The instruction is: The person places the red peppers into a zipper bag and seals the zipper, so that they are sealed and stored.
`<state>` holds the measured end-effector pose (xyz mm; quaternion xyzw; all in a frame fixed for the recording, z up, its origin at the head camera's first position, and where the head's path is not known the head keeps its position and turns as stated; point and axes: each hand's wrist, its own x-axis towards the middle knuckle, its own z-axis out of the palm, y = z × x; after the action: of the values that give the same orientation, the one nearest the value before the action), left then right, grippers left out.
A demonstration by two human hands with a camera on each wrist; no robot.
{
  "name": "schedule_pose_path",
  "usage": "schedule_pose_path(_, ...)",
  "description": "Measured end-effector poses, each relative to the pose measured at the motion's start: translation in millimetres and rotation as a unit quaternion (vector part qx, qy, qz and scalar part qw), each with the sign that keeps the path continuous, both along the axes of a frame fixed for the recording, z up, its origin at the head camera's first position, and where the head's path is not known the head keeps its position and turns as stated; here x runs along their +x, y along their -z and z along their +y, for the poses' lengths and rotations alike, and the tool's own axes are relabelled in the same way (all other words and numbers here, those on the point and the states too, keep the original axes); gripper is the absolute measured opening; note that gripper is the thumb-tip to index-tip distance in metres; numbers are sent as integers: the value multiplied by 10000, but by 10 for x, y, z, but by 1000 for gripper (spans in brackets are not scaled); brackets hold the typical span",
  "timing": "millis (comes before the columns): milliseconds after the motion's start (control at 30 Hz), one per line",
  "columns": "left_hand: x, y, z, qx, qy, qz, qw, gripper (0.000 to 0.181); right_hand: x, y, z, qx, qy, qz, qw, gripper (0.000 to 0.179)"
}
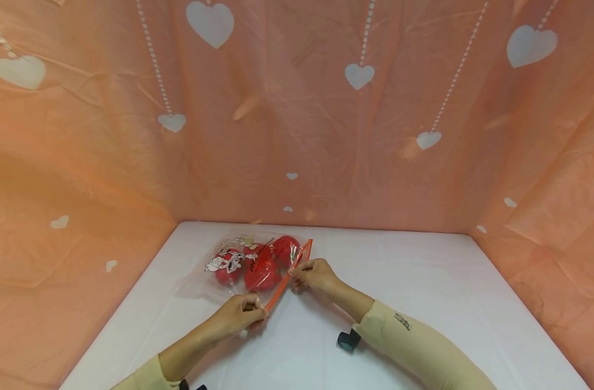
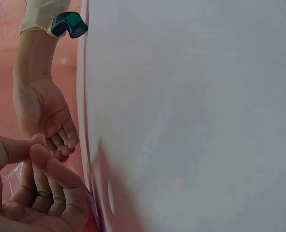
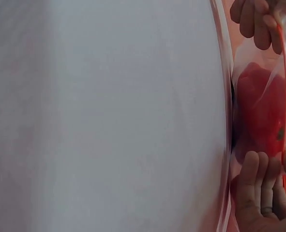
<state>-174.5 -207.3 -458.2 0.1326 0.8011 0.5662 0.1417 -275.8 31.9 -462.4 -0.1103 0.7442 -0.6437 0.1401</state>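
Note:
A clear plastic zip bag [image 1: 199, 279] with printed cartoon figures lies at the table's far left. Inside it are several glossy red rounded vegetables [image 1: 262, 277]; in the right wrist view one [image 3: 261, 108] shows a bit of green and looks like a bell pepper. An orange zip strip [image 1: 278, 292] runs slanted along the bag's right side. My left hand [image 1: 240, 314] pinches the strip's near end between thumb and forefinger. Farther up, my right hand [image 1: 318, 275] pinches the same strip, its other fingers [image 3: 249, 179] in front of the bag.
The bag rests on a white-covered table [image 1: 399, 281]. Orange curtains [image 1: 326, 135] with white hearts enclose the back and both sides. A dark wrist device [image 1: 348, 340] sits by the right sleeve [image 1: 414, 341].

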Motion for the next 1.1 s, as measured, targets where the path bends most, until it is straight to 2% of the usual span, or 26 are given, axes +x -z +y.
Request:
schedule_pose_path(600, -11, -12, 3, -32, -100, 67, 9999, 20, -45, -37, -15, 114, 239, -90, 9996, 18)
schedule_pose_path(900, 3, -4, 8, -11, -54, 56, 10000, 21, -128, -52, 60, 66, 556, 41, 9984, 23)
schedule_pose_path(1100, -3, 11, 5, 18, 17, 101, 9999, 23, -166, -70, 89, 238, 547, 159, 9981, 22)
